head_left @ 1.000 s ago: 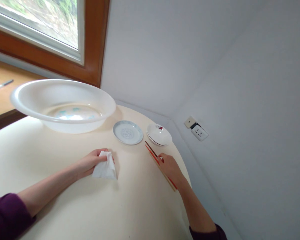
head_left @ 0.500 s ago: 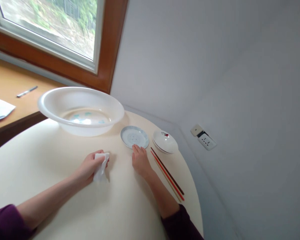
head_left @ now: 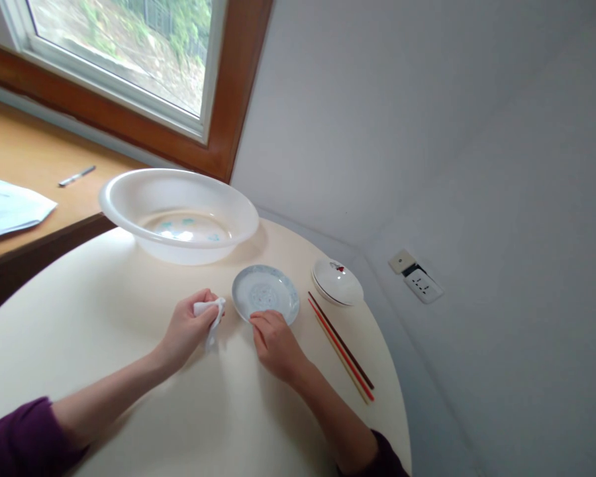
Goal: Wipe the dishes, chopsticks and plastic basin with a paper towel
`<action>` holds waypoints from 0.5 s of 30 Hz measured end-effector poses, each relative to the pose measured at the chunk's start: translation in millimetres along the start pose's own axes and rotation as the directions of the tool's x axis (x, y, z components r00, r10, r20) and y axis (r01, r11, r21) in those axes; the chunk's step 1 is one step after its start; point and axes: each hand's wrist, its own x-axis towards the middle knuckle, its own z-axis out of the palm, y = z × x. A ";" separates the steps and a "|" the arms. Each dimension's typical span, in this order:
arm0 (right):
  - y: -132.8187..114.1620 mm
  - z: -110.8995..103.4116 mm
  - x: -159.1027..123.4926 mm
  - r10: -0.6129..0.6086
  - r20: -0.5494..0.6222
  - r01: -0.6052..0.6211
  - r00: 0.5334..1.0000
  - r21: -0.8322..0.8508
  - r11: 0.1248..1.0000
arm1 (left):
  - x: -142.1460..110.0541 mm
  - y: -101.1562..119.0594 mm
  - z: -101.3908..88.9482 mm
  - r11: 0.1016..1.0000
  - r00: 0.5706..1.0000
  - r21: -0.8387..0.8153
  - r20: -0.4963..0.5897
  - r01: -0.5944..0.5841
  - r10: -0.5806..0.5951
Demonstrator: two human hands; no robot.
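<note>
A crumpled white tissue (head_left: 212, 334) is pinched in my left hand (head_left: 191, 326), its loose end hanging below the fingers. My right hand (head_left: 278, 344) grips the near rim of a small pale plate (head_left: 263, 291) with a blue-grey patterned edge; the thumb lies underneath, partly hidden. Just right of the plate lie several chopsticks (head_left: 342, 348), dark brown, red and pale, side by side. Beyond them sits a short stack of white bowls (head_left: 338, 281), the top one with a small red and black mark inside.
A large translucent white basin (head_left: 179, 248) stands at the back of the round cream table (head_left: 153, 424). On the wooden desk (head_left: 30, 142) at the left are a pen (head_left: 77, 176) and papers (head_left: 10, 209). The wall with a socket (head_left: 423, 285) borders the table's right side.
My right hand has closed on the plate's rim and drawn the plate nearer to me. The left hand with the tissue has come closer to the plate. The view has shifted slightly.
</note>
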 end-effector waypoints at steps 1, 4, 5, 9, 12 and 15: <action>-6.4 -2.9 -1.6 -0.013 0.018 0.012 1.000 0.033 0.999 | -1.8 1.4 0.5 1.000 1.000 0.007 0.001 -0.015 0.014; -22.2 -12.2 -1.9 -0.009 0.014 0.006 1.000 0.173 0.985 | -5.7 5.0 1.5 0.998 0.999 0.043 -0.003 -0.035 0.035; -26.2 -15.2 -0.6 0.017 -0.002 -0.016 1.000 0.237 0.971 | -6.4 5.9 1.6 0.997 0.999 0.062 -0.005 -0.036 0.036; -37.7 -22.1 7.5 0.162 -0.005 -0.134 0.987 0.537 0.833 | -7.8 7.4 2.0 0.991 0.999 0.127 -0.004 -0.032 0.033; -42.7 -20.5 11.8 0.220 0.033 -0.190 0.975 0.635 0.749 | -8.7 7.6 2.5 0.989 0.999 0.143 -0.010 -0.042 0.044; -44.5 -16.4 14.5 0.257 -0.008 -0.198 0.966 0.614 0.764 | -9.6 6.8 3.0 0.990 0.999 0.132 0.013 -0.044 0.043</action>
